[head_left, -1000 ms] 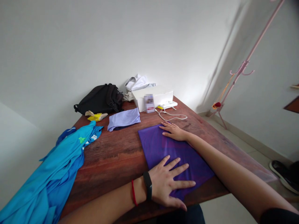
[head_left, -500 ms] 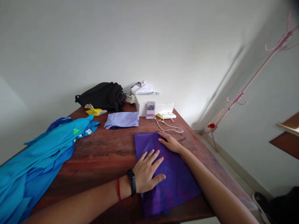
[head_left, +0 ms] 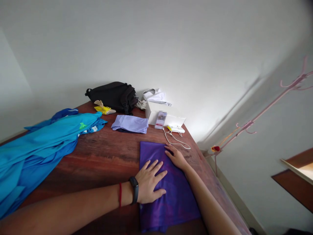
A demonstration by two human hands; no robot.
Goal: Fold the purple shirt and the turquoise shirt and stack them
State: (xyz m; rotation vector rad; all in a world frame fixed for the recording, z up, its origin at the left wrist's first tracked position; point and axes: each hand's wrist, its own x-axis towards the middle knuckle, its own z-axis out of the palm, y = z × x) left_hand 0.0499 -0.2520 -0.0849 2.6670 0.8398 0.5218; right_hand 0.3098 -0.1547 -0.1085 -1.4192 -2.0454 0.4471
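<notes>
A folded purple garment (head_left: 171, 204) of smooth, slightly shiny cloth lies on the wooden table. My left hand (head_left: 149, 182) rests flat on its left side, fingers spread, with a black band and a red string at the wrist. Farther up, my right hand (head_left: 176, 157) lies on the garment's upper right edge, palm down and fingers stretched out. Neither hand grips anything. Beyond them is a folded lavender cloth (head_left: 130, 123) with a dark layer under it.
Blue garments (head_left: 49, 140) are spread along the left of the table (head_left: 102, 156). At the back are a black backpack (head_left: 110, 96), a yellow packet (head_left: 104, 110), a white box (head_left: 153, 112) and a white cable (head_left: 179, 143). A pink coat rack (head_left: 266, 109) stands at right.
The view has tilted and shifted a little. Both hands stay flat on the purple garment, the left slightly lower on it; the garment's lower part looks flatter and straighter.
</notes>
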